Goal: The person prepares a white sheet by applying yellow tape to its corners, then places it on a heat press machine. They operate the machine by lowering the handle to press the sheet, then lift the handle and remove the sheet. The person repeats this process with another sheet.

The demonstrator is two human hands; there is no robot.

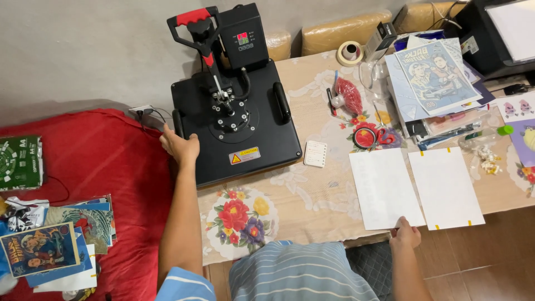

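Partly hidden, left hand grips heat press; right hand pinches white sheet.

A closed black heat press with a red-gripped handle sits beside 2 white sheets.

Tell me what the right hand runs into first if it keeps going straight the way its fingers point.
The right hand points away from the body at the near edge of the left white sheet, which it looks to be touching already. That sheet comes first; contact is hard to confirm.
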